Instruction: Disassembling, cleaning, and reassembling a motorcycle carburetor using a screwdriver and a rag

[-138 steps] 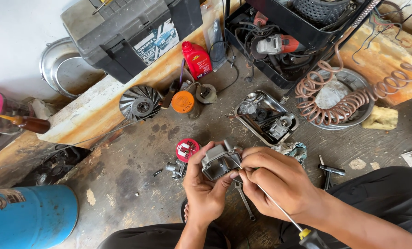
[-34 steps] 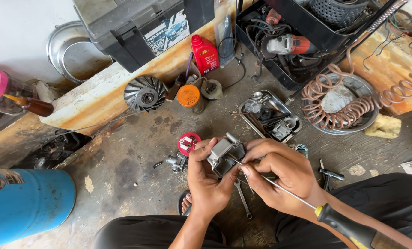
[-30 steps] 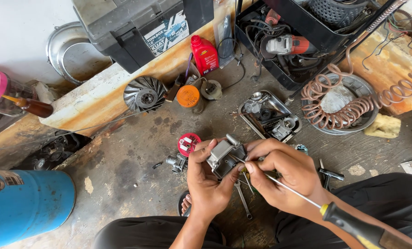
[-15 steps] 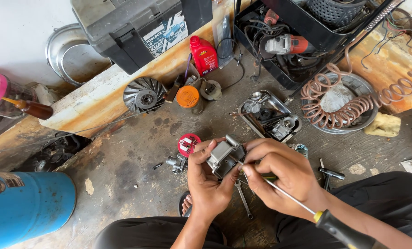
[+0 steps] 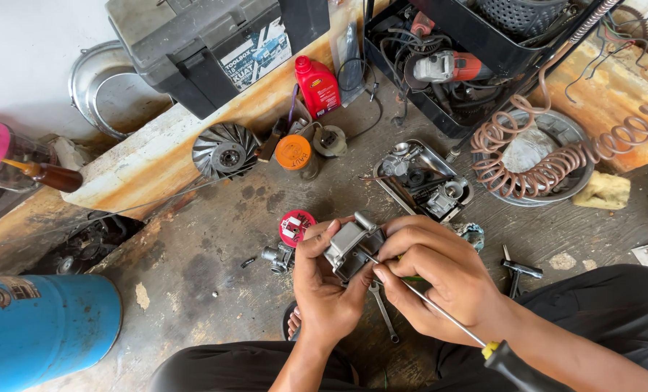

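A blue cylinder point(image 5: 37, 330) is seen at the lower left of the concrete floor point(image 5: 193, 261), and a black toolbox point(image 5: 201, 43) at the top. A coiled hose point(image 5: 556, 156) lies in a metal basin to the right. The grey metal part point(image 5: 353, 243), probably a carburettor, is gripped by the left hand point(image 5: 324, 290) above the floor. A screwdriver point(image 5: 447, 319) is pinched by the right hand point(image 5: 440, 279), its tip at the part.

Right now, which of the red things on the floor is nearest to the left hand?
The small round red part on the floor, right beside the left hand. The red bottle and the red-bodied angle grinder lie much farther up.
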